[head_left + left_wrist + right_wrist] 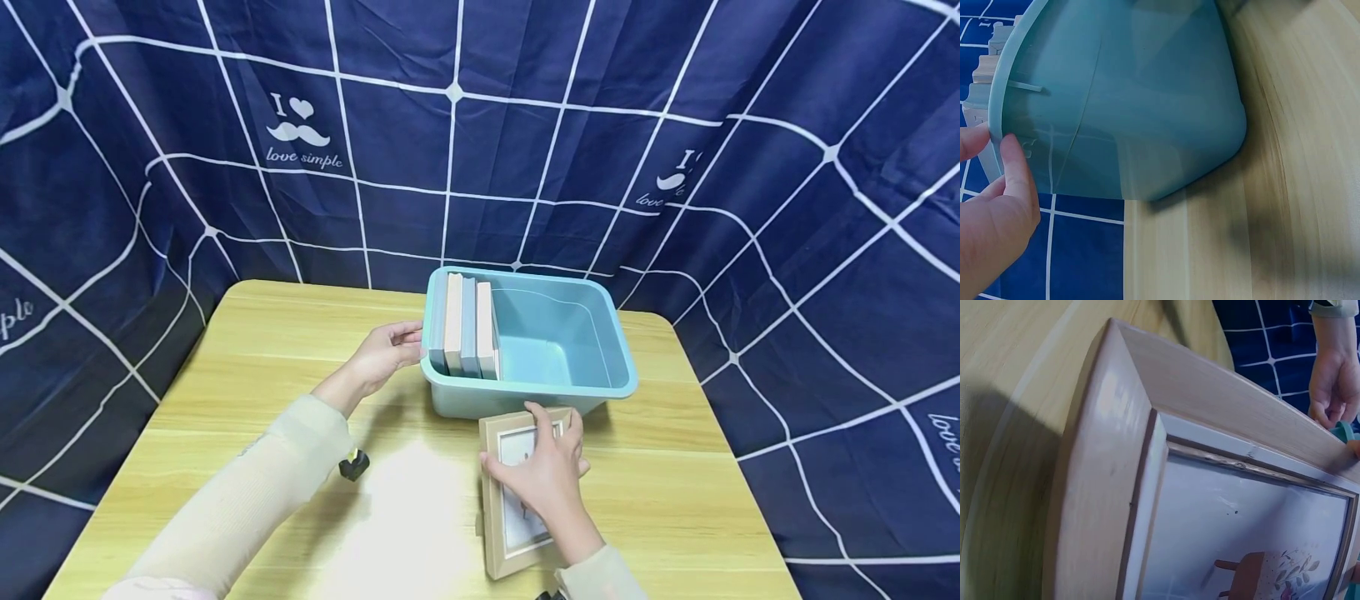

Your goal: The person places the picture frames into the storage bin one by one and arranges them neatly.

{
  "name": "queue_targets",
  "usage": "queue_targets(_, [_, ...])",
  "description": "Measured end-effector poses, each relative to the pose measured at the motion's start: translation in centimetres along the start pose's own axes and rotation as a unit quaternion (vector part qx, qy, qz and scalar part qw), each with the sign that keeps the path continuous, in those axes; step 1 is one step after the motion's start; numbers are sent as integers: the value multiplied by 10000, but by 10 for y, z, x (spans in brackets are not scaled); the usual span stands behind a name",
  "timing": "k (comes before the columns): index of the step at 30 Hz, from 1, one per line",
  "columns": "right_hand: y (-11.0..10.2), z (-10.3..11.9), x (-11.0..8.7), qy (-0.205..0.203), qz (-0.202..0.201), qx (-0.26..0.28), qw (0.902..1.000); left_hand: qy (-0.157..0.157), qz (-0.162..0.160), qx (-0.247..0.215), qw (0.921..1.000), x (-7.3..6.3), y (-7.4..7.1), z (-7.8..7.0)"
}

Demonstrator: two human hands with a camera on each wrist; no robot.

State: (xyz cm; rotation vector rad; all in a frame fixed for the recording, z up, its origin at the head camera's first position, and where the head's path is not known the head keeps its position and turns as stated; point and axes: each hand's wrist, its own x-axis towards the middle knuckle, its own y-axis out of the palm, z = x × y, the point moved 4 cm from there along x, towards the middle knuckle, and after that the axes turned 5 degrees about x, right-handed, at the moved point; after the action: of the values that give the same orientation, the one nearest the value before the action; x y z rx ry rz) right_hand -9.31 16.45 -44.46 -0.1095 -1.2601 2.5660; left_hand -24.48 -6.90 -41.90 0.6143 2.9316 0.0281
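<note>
A light blue plastic bin (532, 392) stands on the table, with several picture frames (469, 325) in blue and pale beige upright along its left side. My left hand (382, 358) pinches the bin's left rim; in the left wrist view, the fingers (1017, 165) and thumb lie on either side of it. Just in front of the bin, my right hand (551, 471) grips a beige wooden picture frame (495, 533) across its upper part. That frame is tilted, its picture facing up; a drawing (1272, 575) with a plant motif shows under the pane.
The light wooden table (247, 375) runs back to a dark blue grid-patterned cloth (405, 133) that hangs behind and on both sides. A small black object (354, 465) sits at the left sleeve's cuff. Bright glare lies on the table's front middle.
</note>
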Motion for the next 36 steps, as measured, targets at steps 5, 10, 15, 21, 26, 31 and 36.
queue_targets(5, [-4,3,-4,-99,-76,228,9997,-10,-4,-6,10000,0,0,1])
queue_targets(10, [-10,6,-10,-78,-76,431,9990,-21,-32,7,10000,0,0,1])
queue_targets(15, [-18,9,-16,-50,-109,580,9982,19,-52,54,10000,0,0,0])
queue_targets(21, [-27,15,-21,-254,-353,815,9957,57,-21,110,9999,1,1,2])
queue_targets(26, [-36,24,-25,-684,-671,1080,9895,39,-30,51,10000,1,1,2])
queue_targets(31, [-49,36,-28,-1118,-794,1263,9825,41,-22,39,10000,0,0,2])
queue_targets(36, [-63,46,-26,-1355,-851,1219,9796,48,-20,43,10000,0,0,1])
